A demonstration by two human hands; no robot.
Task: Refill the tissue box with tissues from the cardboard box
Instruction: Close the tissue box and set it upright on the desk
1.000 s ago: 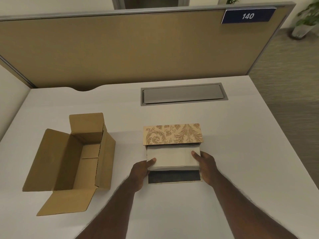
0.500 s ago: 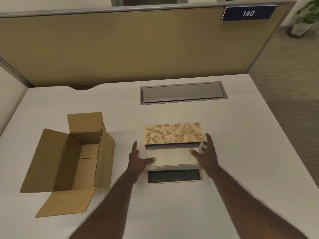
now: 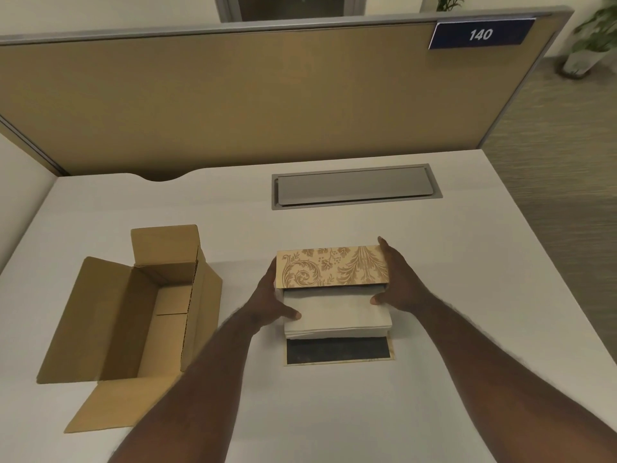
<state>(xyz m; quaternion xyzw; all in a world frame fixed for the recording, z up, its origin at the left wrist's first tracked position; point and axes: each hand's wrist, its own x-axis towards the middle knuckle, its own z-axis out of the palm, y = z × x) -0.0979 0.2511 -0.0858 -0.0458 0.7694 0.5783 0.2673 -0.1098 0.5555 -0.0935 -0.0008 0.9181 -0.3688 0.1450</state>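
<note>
Tissue box (image 3: 334,270): tan/gold, darker brown leaf-and-scroll print. Tissues (image 3: 337,317): off-white, plain. Panel at the box's near edge (image 3: 338,349): black, cream border. Cardboard box (image 3: 133,312): plain kraft brown. Bench (image 3: 467,279): white. Grommet cover (image 3: 355,185): grey. Divider (image 3: 233,95): tan, grey trim. Sign (image 3: 480,34): navy, white "140".

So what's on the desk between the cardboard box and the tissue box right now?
Only the left hand and its forearm cross that gap between cardboard box and tissue box; otherwise bare desk, head view.

One cardboard box (image 3: 133,312); one tissue box (image 3: 334,270); two hands (image 3: 270,302).
</note>
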